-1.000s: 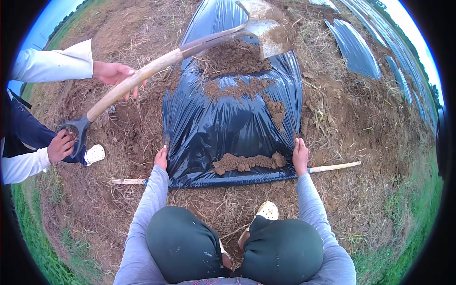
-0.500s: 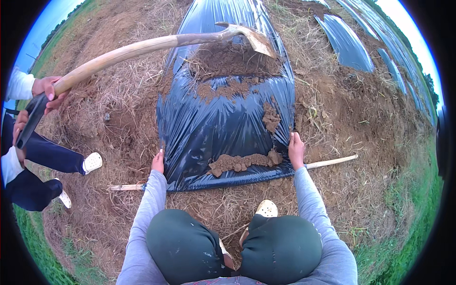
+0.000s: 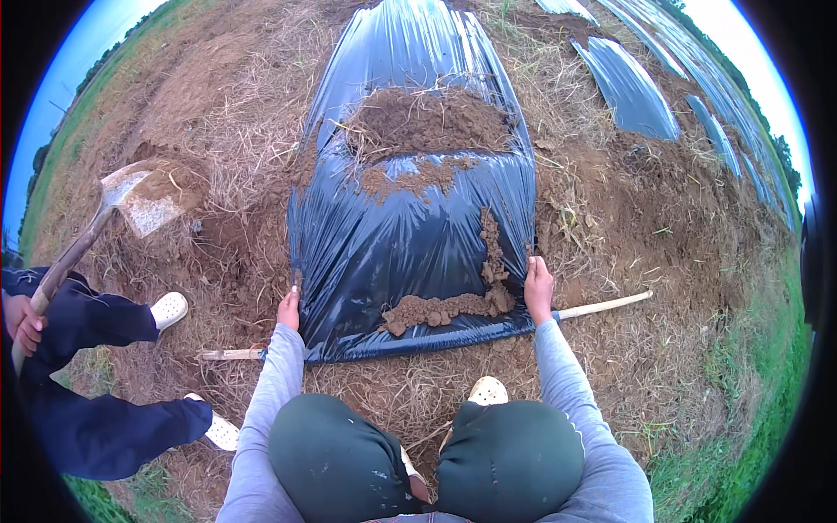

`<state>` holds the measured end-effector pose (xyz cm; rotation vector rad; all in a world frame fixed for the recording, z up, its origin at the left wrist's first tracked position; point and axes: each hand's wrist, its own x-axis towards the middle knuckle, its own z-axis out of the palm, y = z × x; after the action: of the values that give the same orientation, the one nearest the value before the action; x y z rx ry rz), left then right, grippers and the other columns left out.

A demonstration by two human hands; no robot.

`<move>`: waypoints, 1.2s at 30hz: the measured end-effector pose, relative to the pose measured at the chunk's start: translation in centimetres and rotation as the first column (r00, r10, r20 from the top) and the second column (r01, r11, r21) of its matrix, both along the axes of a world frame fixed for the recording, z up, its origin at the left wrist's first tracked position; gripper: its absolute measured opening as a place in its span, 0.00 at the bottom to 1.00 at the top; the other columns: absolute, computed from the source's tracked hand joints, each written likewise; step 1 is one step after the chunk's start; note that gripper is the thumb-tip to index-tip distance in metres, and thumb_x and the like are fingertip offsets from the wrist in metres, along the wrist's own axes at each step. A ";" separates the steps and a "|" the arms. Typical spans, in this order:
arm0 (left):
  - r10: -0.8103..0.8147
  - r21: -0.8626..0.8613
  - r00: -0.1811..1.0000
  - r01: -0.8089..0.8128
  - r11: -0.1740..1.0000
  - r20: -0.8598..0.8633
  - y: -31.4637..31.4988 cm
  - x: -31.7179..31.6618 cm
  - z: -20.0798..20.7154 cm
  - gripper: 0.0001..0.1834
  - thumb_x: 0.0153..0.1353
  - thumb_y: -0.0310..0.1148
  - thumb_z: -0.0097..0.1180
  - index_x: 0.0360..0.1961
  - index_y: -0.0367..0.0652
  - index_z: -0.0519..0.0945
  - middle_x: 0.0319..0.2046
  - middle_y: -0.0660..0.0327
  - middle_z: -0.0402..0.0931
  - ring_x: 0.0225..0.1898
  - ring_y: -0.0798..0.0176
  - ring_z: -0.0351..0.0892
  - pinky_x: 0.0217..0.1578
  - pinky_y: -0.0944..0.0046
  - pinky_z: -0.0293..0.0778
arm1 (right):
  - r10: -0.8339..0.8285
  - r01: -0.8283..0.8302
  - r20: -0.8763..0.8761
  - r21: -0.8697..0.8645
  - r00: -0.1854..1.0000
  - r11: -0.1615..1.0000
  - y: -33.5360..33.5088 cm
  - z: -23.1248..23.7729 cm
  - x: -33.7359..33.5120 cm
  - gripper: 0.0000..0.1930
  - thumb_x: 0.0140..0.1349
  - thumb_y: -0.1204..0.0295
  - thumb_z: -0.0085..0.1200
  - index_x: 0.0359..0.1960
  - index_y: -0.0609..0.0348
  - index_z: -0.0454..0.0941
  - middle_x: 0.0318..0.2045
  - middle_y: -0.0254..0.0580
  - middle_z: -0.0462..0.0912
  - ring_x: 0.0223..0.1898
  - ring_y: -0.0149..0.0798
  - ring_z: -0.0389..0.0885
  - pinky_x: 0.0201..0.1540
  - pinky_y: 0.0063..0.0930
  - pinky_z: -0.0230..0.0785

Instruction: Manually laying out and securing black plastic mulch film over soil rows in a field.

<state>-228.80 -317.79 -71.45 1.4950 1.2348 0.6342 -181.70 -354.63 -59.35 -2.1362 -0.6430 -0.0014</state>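
Observation:
I crouch before a black plastic sheet stretched over a raised soil bed. My left hand presses on the sheet's near left corner. My right hand presses on its near right edge. The near end of the sheet is wrapped round a wooden pole lying across in front of me. Loose soil lies in a low line on the sheet between my hands, and a bigger heap sits farther up. Both hands rest flat, fingers together, on the plastic.
Another person in dark trousers and white shoes stands at the left, with a hand on a long-handled shovel whose blade rests on the ground. Dry straw and bare earth surround the bed. More plastic-covered rows run at the upper right.
The other person's shovel has swung from over the sheet down to the ground at the left. The soil heap on the sheet has grown. My hands have stayed at the sheet's corners.

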 end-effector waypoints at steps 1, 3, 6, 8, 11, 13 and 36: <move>0.001 -0.028 1.000 0.000 1.000 0.027 -0.1 0.1 0.2 0.27 0.70 0.50 0.45 0.48 0.32 0.79 0.41 0.62 0.80 0.43 0.70 0.73 0.50 0.69 0.66 | 0.017 -0.017 0.014 0.000 1.000 1.000 0.1 -0.1 0.1 0.15 0.72 0.64 0.41 0.32 0.63 0.68 0.20 0.57 0.67 0.20 0.56 0.66 0.25 0.40 0.59; 0.012 -0.032 1.000 -0.013 0.999 -0.013 -0.2 0.1 0.6 0.27 0.70 0.50 0.45 0.49 0.33 0.79 0.41 0.63 0.80 0.43 0.70 0.73 0.50 0.70 0.66 | 0.024 -0.024 0.019 -0.022 1.000 0.999 0.2 -0.5 0.4 0.15 0.72 0.64 0.40 0.32 0.64 0.68 0.19 0.57 0.67 0.20 0.54 0.64 0.25 0.39 0.58; 0.015 -0.115 0.999 -0.010 0.993 0.046 -0.3 0.5 1.0 0.27 0.70 0.50 0.45 0.49 0.33 0.78 0.41 0.64 0.80 0.43 0.71 0.73 0.50 0.71 0.66 | 0.039 -0.039 0.006 -0.023 0.999 0.999 0.4 -1.1 1.0 0.16 0.73 0.64 0.39 0.32 0.64 0.67 0.20 0.57 0.66 0.20 0.51 0.61 0.26 0.39 0.59; -0.003 -0.086 0.998 0.008 0.996 0.058 -0.5 0.6 1.1 0.27 0.70 0.50 0.45 0.49 0.33 0.78 0.42 0.64 0.80 0.43 0.71 0.73 0.50 0.71 0.65 | 0.050 -0.051 -0.012 -0.063 0.999 0.997 0.5 -1.5 1.2 0.16 0.73 0.63 0.39 0.32 0.64 0.67 0.20 0.57 0.65 0.21 0.51 0.59 0.27 0.39 0.59; -0.004 -0.071 0.999 0.008 0.997 0.049 -0.5 0.7 1.1 0.27 0.70 0.49 0.45 0.49 0.33 0.79 0.42 0.64 0.80 0.43 0.72 0.73 0.50 0.71 0.65 | 0.061 -0.061 -0.004 -0.054 0.998 0.997 0.5 -1.8 1.3 0.16 0.73 0.63 0.38 0.32 0.65 0.66 0.22 0.60 0.67 0.25 0.59 0.62 0.28 0.43 0.59; 0.022 -0.076 0.999 -0.020 0.997 0.035 -0.4 0.8 0.8 0.26 0.70 0.48 0.45 0.48 0.33 0.79 0.41 0.64 0.80 0.43 0.72 0.73 0.50 0.70 0.66 | 0.048 -0.049 -0.020 -0.070 0.999 0.996 0.5 -1.9 1.3 0.16 0.72 0.63 0.38 0.31 0.65 0.66 0.23 0.63 0.69 0.27 0.66 0.67 0.28 0.47 0.59; 0.017 -0.100 1.000 -0.014 0.995 0.025 -2.9 0.7 2.9 0.26 0.70 0.49 0.44 0.48 0.35 0.79 0.41 0.64 0.81 0.43 0.71 0.75 0.50 0.68 0.67 | 0.092 -0.092 -0.013 -0.014 0.996 0.996 0.7 -2.8 1.5 0.16 0.73 0.63 0.39 0.33 0.66 0.66 0.21 0.57 0.65 0.21 0.49 0.57 0.27 0.39 0.58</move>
<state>-228.14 -320.69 -68.60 1.3913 1.2420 0.5913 -180.16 -353.94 -62.16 -2.1171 -0.7354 0.0664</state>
